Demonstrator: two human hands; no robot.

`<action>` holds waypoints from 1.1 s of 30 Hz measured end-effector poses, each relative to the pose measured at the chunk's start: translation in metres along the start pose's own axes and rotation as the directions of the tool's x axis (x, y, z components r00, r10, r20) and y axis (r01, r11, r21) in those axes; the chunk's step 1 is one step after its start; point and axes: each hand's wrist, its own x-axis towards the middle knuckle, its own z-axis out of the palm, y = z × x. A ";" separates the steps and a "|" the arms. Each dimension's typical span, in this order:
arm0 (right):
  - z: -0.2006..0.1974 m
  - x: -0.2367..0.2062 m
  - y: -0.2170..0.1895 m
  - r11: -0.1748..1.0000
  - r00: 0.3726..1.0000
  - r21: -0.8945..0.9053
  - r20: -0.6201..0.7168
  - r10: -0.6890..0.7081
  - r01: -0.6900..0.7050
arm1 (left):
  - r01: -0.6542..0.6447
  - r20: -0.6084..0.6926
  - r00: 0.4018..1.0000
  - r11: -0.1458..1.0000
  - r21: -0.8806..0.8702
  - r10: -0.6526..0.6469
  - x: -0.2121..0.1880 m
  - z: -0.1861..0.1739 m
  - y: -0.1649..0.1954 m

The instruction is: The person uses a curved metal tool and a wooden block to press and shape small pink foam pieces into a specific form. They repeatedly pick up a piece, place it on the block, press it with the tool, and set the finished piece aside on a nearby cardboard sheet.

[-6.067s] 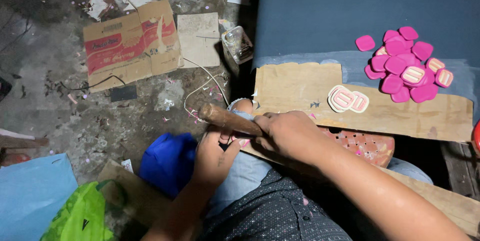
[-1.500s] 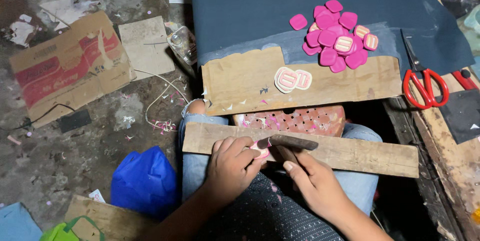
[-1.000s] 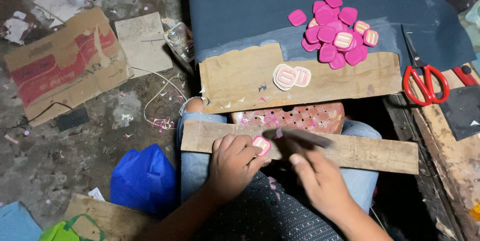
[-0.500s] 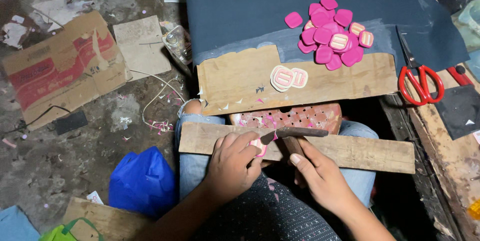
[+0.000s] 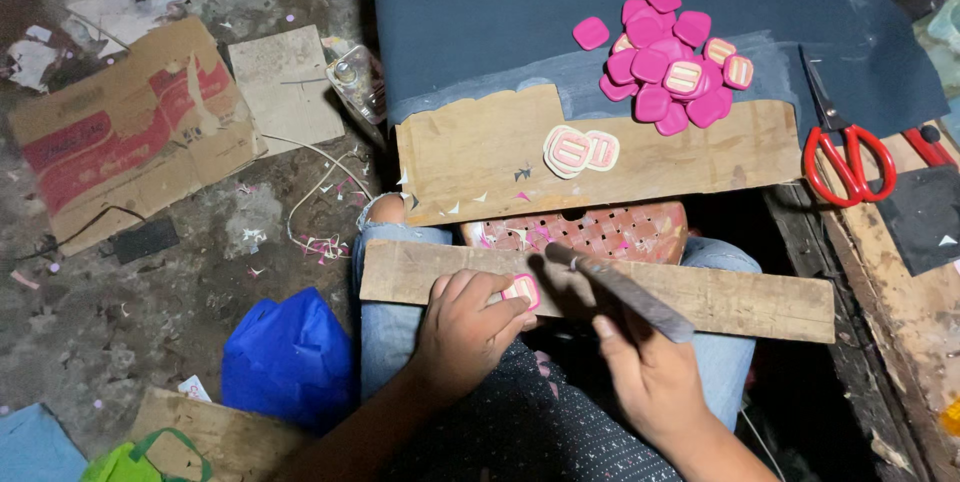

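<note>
Seemingly to steady it for filing, the left hand (image 5: 468, 327) pinches a small pink piece (image 5: 521, 291) in closed fingers against a wooden plank (image 5: 760, 300) across the lap, while the right hand (image 5: 650, 377), fingers wrapped shut, angles a dark file (image 5: 620, 291) beside it.

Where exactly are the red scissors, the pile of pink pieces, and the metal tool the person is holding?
red scissors (image 5: 848, 160): head view, on the red handle loops.
pile of pink pieces (image 5: 665, 67): head view, on a piece at the middle of the heap.
metal tool (image 5: 620, 292): head view, on the middle of its dark blade, above the right hand (image 5: 655, 382).
</note>
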 end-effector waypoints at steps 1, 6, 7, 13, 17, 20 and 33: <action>0.003 0.000 0.001 0.994 0.994 -0.013 0.042 -0.104 0.104 | -0.006 0.000 1.000 1.000 0.000 0.006 -0.001 0.000 0.000; -0.001 -0.003 0.011 0.999 0.996 -0.010 0.085 0.037 -0.036 | -0.071 -0.034 0.997 0.997 0.029 0.072 -0.004 -0.002 0.003; -0.005 -0.003 0.012 0.981 0.989 0.144 0.085 0.119 -0.130 | 0.056 -0.048 0.997 0.998 -0.040 -0.058 -0.004 -0.002 0.006; -0.025 0.005 0.008 0.916 0.994 0.388 0.028 0.103 -0.105 | 0.516 0.259 0.694 0.213 -0.830 -0.672 0.005 -0.001 0.016; -0.034 0.012 0.001 0.795 0.972 0.560 0.142 0.186 -0.234 | 0.641 0.401 0.636 0.162 -0.750 -0.659 0.005 -0.010 0.019; -0.045 0.014 -0.002 0.727 0.966 0.637 0.146 0.213 -0.256 | 0.669 0.443 0.652 0.191 -0.719 -0.615 0.003 -0.013 0.026; -0.043 0.010 -0.019 0.792 0.984 0.587 0.154 0.093 -0.167 | 0.570 0.426 0.755 0.179 -0.802 -0.499 0.004 -0.021 0.042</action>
